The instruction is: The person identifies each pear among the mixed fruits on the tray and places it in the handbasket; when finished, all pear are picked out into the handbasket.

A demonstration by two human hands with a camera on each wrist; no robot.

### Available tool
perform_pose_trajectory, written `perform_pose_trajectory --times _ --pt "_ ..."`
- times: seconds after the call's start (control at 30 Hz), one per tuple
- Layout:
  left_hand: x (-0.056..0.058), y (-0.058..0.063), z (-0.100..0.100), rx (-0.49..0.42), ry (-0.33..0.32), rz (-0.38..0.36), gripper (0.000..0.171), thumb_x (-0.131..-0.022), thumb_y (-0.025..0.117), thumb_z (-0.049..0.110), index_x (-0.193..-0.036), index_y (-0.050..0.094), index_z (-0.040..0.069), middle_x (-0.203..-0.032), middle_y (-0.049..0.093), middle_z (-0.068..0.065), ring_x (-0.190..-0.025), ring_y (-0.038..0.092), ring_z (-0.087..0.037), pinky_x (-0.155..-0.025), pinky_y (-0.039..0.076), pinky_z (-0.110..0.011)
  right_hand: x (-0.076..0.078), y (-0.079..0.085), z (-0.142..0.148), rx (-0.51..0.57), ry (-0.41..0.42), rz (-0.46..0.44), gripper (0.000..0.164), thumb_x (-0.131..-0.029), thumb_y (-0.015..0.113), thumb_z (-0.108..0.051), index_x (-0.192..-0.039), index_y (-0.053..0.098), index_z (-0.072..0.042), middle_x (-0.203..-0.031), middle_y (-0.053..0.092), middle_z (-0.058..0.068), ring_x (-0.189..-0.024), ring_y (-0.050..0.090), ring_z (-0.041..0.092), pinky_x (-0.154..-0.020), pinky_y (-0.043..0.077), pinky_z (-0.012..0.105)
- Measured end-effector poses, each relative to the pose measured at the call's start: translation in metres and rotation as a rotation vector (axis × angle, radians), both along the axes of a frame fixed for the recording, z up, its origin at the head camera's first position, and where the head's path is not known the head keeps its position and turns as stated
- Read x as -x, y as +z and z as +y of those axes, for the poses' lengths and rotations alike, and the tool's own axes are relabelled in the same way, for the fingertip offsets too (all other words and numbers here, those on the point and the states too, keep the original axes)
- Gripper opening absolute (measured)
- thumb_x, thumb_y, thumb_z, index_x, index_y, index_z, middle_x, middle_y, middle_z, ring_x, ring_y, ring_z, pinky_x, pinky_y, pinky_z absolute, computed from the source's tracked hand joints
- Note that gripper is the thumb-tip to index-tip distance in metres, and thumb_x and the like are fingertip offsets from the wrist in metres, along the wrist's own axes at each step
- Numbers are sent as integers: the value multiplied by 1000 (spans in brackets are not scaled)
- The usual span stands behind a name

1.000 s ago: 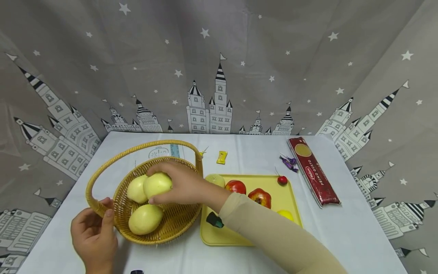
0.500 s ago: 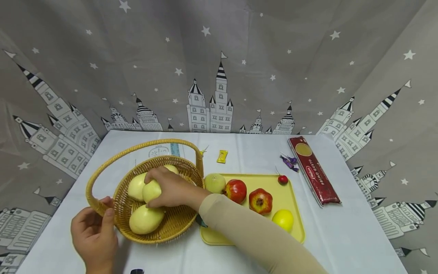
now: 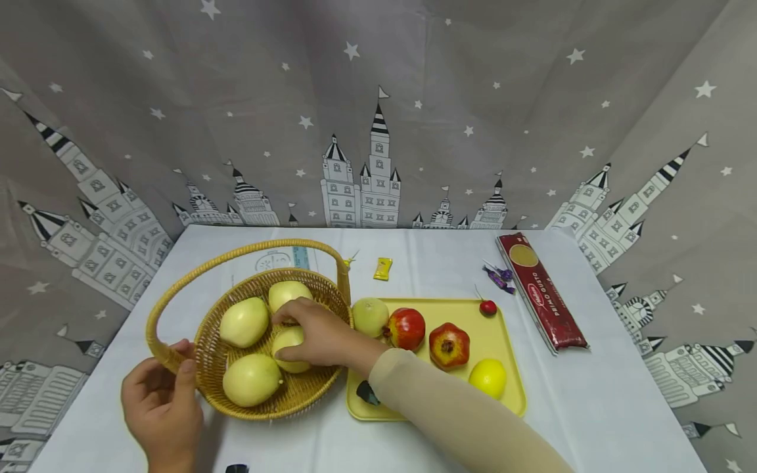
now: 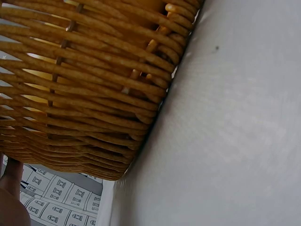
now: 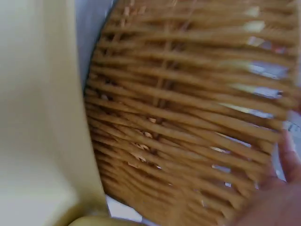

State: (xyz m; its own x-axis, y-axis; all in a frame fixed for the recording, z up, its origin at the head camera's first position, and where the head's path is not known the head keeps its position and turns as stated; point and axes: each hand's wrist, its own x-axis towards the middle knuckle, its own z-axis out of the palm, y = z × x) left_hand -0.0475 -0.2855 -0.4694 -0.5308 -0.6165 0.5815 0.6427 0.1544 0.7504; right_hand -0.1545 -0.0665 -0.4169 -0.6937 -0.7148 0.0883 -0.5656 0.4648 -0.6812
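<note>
A round wicker basket (image 3: 310, 394) with a tall arched handle (image 3: 242, 252) stands on the left of the table. Several smooth pale yellow-green fruits lie inside, among them one at the left (image 3: 244, 322), one at the back (image 3: 289, 294) and one in front (image 3: 253, 380). My right hand (image 3: 322, 334) reaches over the rim and holds another pale fruit (image 3: 290, 350) low in the basket with curled fingers. At the left side, my left hand (image 3: 162, 401) pinches the handle's base by the rim. Both wrist views mostly show the woven wall (image 4: 89, 84).
Beside the basket, a yellow tray (image 3: 513, 387) bears another pale fruit (image 3: 370, 317), two red pomegranates (image 3: 407, 328), a lemon (image 3: 488, 378), a cherry (image 3: 487, 308) and a dark piece (image 3: 367, 393). Behind lie a yellow candy (image 3: 382, 269), purple candies (image 3: 500, 278) and a red packet (image 3: 541, 292).
My right hand has lowered the fruit and shifted it right, to the basket's right-centre. The fruit at the back has come into view. My left hand stays at the handle.
</note>
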Motion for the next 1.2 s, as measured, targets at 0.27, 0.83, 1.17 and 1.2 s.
perform_pose_trajectory --times 0.27,0.83,1.17,1.2 --pt "-3 0 0 -77 -24 49 39 -78 62 -24 -114 47 -21 -107 62 -32 -100 66 -30 -91 54 -28 -20 -4 63 482 -210 137 20 -86 68 -15 -104 61 -15 -113 56 -4 -107 52 14 -90 50 34" --pt "-2 -1 2 -2 26 -45 39 -80 62 -22 -116 48 -18 -110 61 -31 -103 65 -28 -92 53 -27 -6 -42 91 198 -361 -72 50 -81 63 -11 -128 52 -21 -145 37 -5 -133 32 17 -105 39 40" --pt "0 -1 1 -57 -21 13 40 -79 61 -24 -115 46 -20 -109 61 -31 -103 65 -30 -93 53 -29 3 -49 98 155 -415 -111 67 -82 76 -19 -140 44 -31 -144 35 -6 -119 50 21 -98 47 37" --pt "0 -2 1 -55 -21 14 39 -79 61 -24 -115 46 -20 -109 61 -31 -103 65 -30 -93 53 -29 4 -49 98 159 -425 -115 68 -82 76 -20 -141 43 -30 -145 36 -6 -121 49 20 -101 46 38"
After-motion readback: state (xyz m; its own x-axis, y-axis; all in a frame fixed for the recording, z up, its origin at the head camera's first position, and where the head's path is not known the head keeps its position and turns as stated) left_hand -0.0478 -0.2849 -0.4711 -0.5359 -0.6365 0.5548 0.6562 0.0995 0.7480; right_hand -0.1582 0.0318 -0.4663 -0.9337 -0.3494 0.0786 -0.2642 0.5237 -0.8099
